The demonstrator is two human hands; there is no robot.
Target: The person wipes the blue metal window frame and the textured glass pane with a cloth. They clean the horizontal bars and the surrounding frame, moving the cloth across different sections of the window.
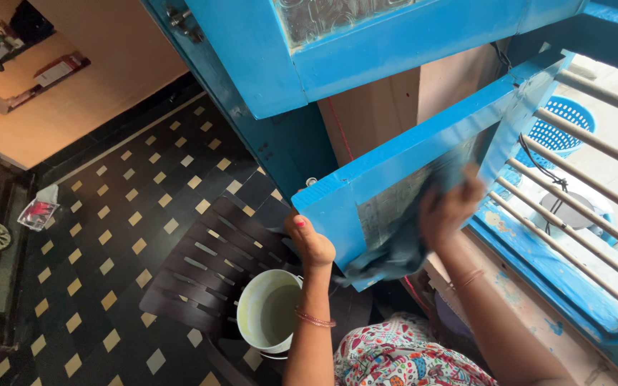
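From the head view, her right hand presses a bunched grey cloth flat against the glass of the blue window shutter. The left hand clamps the frame's near edge. The cloth looks soft, limp and light; it's best gripped in a wad. A white bucket sits below the left wrist.

The shutter swings out from the window, far of the person. The left hand grips its near left corner; the right hand presses a cloth against its pane, right of the left hand. Below the left hand, a bucket stands on a chair. Right of the shutter run the window bars, with a basket beyond them. Far left on the floor lies what may be a packet.
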